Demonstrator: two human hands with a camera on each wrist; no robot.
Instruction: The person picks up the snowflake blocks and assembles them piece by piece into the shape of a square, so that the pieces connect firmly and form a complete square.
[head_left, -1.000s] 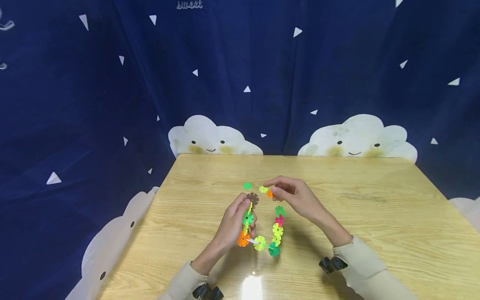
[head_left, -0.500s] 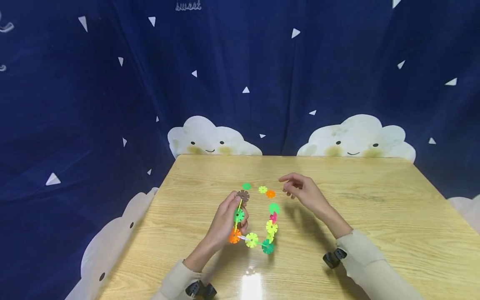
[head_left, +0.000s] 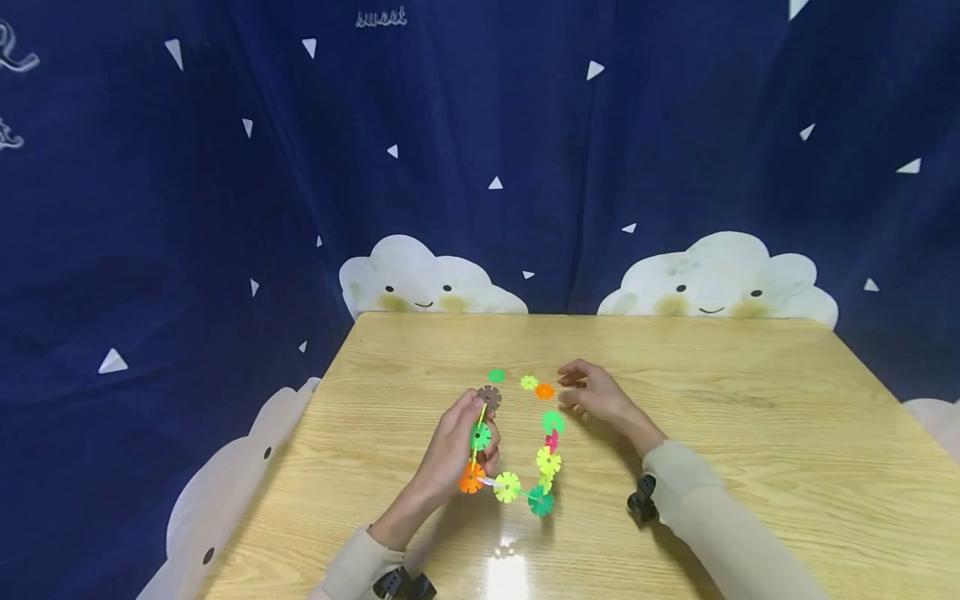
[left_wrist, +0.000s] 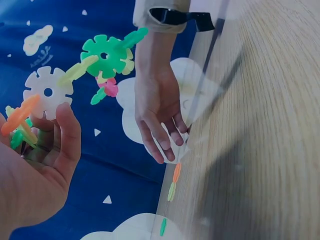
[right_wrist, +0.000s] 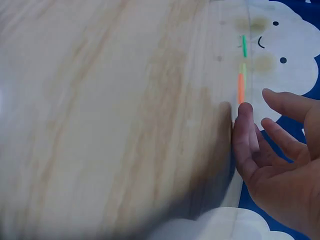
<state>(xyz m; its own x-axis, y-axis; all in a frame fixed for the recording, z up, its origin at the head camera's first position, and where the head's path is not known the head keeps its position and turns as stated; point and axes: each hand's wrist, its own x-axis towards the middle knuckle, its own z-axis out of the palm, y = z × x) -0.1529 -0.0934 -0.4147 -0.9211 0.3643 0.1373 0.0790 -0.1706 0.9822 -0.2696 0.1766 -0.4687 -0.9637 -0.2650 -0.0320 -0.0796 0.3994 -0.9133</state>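
Observation:
A chain of notched plastic snowflake discs hangs in a loose U from my left hand [head_left: 453, 446], whose curled fingers and thumb grip its left side. A brown disc [head_left: 489, 398] tops that side; an orange disc [head_left: 472, 477], a yellow disc [head_left: 507, 487] and a dark green disc [head_left: 541, 501] form the bottom. In the left wrist view, a whitish disc [left_wrist: 35, 82] is by my thumb. My right hand [head_left: 596, 393] holds nothing, its fingers loosely bent beside a loose orange disc [head_left: 545, 391] on the table. Whether a fingertip touches that disc I cannot tell.
Next to the orange disc lie a loose yellow disc [head_left: 528, 382] and a loose green disc [head_left: 497, 376]. The wooden table [head_left: 720, 433] reaches back to a dark blue curtain [head_left: 555, 150] with cloud shapes. A bright reflection shows near the front.
My right hand was over the loose orange and yellow discs, drew back to the right, then came down lower beside them. The left hand with the chain shifted slightly left.

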